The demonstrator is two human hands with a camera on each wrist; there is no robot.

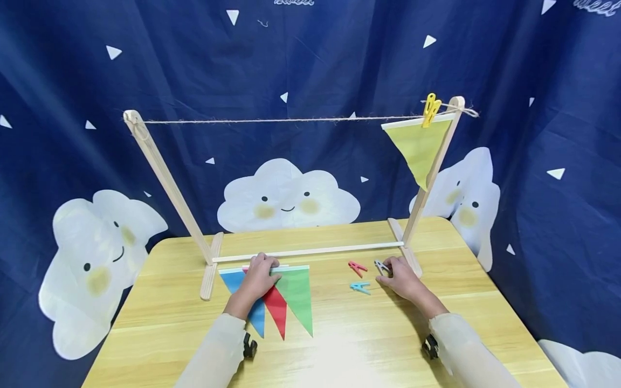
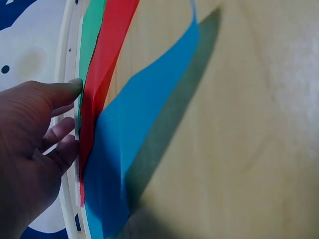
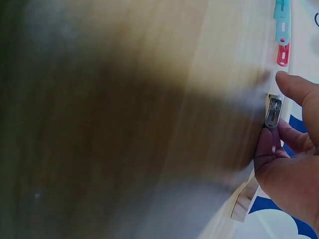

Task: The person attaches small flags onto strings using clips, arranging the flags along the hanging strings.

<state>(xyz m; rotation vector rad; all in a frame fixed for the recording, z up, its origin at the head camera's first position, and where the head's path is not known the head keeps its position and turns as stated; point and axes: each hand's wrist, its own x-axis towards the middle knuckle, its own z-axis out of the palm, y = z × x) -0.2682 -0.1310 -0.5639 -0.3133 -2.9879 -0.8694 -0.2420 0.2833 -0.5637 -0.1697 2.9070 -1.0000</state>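
Note:
My left hand [image 1: 259, 276] lies over three overlapping triangular pennants, with its thumb and fingertips at their white top edges. Beneath it fan out the blue pennant [image 2: 144, 114], the red pennant [image 1: 277, 312] and the green pennant [image 1: 297, 296]. On the right, my right hand [image 1: 401, 277] reaches around a grey clothespin [image 3: 273, 112], with its thumb apart from the fingers and the pin between them. To the left of that hand lie a pink-red clothespin [image 1: 357, 268] and a light-blue clothespin [image 1: 360, 287].
A wooden stand with a left post [image 1: 167, 183] and right post [image 1: 427, 186] carries a string [image 1: 271, 120]. From the string's right end hangs a yellow-green pennant [image 1: 419, 145], clipped by a yellow clothespin [image 1: 430, 110]. A white bar [image 1: 320, 251] joins the stand's feet on the wooden table [image 1: 160, 323].

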